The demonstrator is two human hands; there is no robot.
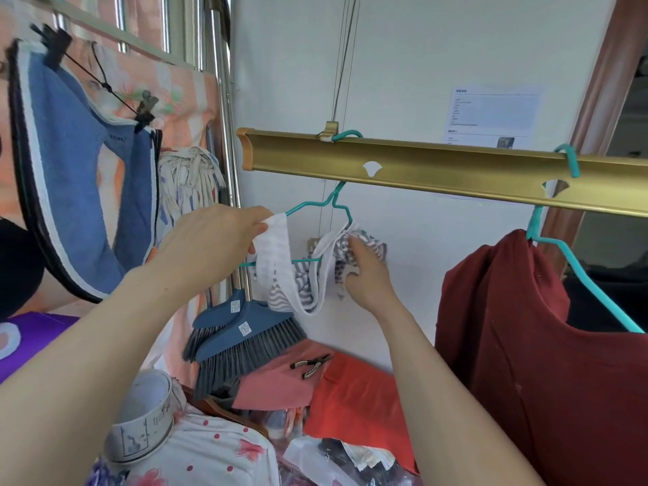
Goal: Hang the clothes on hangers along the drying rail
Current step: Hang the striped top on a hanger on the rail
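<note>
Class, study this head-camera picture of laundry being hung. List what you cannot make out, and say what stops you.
1. Printed sheet on the wall: text too small and blurred.
2. Dark red garment: cut off by the right and bottom edges.
3. Teal hanger: left shoulder hidden behind the left hand and the striped garment.
4. Right hand: fingertips buried in the striped garment.
5. Rail: far end beyond the right edge.

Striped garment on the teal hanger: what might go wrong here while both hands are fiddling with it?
1. The striped garment hangs loosely across the teal hanger, pinched by the left hand and bunched in the right hand. Once let go, it might slide off onto the brooms below.
2. The hanger's hook merely rests over the gold rail, so a hard tug could unhook it.
</note>
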